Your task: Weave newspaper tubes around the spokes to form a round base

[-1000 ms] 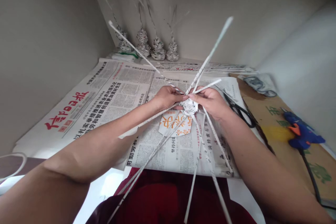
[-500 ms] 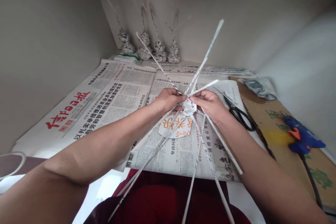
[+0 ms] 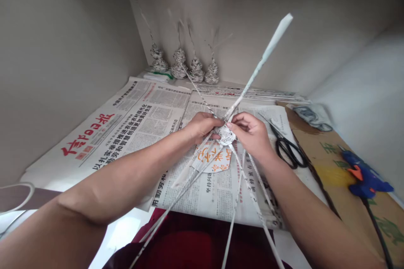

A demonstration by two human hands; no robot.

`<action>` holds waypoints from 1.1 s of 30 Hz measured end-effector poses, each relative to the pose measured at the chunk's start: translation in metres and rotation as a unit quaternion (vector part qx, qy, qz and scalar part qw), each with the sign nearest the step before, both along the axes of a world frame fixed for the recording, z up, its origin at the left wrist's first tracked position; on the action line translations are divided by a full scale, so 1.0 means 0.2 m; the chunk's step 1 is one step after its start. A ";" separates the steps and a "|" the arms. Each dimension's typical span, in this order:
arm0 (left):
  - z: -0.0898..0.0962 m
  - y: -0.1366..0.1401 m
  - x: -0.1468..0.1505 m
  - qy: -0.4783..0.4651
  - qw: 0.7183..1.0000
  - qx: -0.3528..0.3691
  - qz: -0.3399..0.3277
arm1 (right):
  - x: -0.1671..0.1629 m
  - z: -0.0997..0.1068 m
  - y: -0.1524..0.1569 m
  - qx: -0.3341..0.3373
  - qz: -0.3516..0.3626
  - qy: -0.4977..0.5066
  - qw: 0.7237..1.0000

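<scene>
A small round woven piece of rolled newspaper strips [image 3: 227,135] is between my hands, with long paper strips [image 3: 249,185] radiating from it. My left hand [image 3: 205,126] grips its left side, fingers closed at the strips there. At its upper right, my right hand [image 3: 251,132] pinches between thumb and fingers where the strips meet the weave. One thick pale strip [image 3: 261,61] points up to the right. Several others hang toward my lap. Below the woven piece lies a white card with orange characters [image 3: 213,159].
Newspaper sheets [image 3: 126,122] cover the table. Black-handled scissors [image 3: 288,149] lie right, beside cardboard [image 3: 331,168] carrying a blue glue gun [image 3: 366,172] and a folded cloth [image 3: 312,115]. Several woven gourd shapes [image 3: 196,70] stand at the back, near a bundle of paper strips [image 3: 252,92].
The strip that stuck out right above my right hand no longer shows there. My right hand has turned slightly over the weave. The whole view has shifted a little.
</scene>
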State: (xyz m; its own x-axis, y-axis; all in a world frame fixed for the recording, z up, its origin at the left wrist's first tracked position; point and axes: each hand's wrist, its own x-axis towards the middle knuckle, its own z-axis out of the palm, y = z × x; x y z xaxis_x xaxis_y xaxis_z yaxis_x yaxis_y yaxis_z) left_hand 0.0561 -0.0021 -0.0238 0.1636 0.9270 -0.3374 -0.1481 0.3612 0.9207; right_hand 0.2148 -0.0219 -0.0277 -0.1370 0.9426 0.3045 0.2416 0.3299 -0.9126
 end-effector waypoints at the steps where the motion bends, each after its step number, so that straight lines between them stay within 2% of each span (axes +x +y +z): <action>1: 0.01 0.00 0.00 0.008 1.000 0.002 0.006 | 0.00 0.00 0.00 0.007 0.001 -0.002 1.000; 4: 0.04 -0.02 -0.01 0.033 0.999 0.001 0.013 | -0.01 0.00 -0.01 0.012 0.003 -0.006 1.000; 9: 0.06 -0.03 0.00 0.057 0.998 -0.003 0.011 | 0.00 0.01 -0.01 -0.024 -0.022 0.002 0.999; 11: 0.04 -0.02 0.00 0.046 0.999 0.001 0.018 | 0.00 0.01 0.00 -0.068 -0.048 0.038 0.996; 15: 0.00 -0.01 0.00 -0.002 0.999 0.033 0.023 | 0.00 0.01 0.02 -0.173 -0.083 0.150 0.970; 18: -0.02 0.00 -0.01 -0.002 0.999 0.035 0.030 | -0.01 0.01 0.02 -0.145 -0.058 0.153 0.976; 22: -0.01 -0.01 0.00 0.009 0.999 0.025 0.037 | 0.01 0.02 0.01 -0.096 -0.042 0.074 0.992; 29: 0.01 -0.02 0.01 -0.017 0.998 0.050 0.023 | 0.02 0.00 0.02 -0.132 -0.060 0.074 0.987; 33: -0.01 -0.03 0.01 -0.008 0.997 0.079 0.002 | 0.00 -0.01 0.01 -0.128 -0.072 0.070 0.987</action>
State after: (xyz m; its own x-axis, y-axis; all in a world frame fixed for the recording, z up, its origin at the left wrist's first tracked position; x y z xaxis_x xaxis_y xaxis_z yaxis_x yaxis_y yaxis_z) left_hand 0.0577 -0.0075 -0.0251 0.1638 0.9690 -0.1852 -0.1643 0.2119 0.9634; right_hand 0.2150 -0.0196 -0.0290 0.0297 0.9977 0.0608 0.1348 0.0563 -0.9893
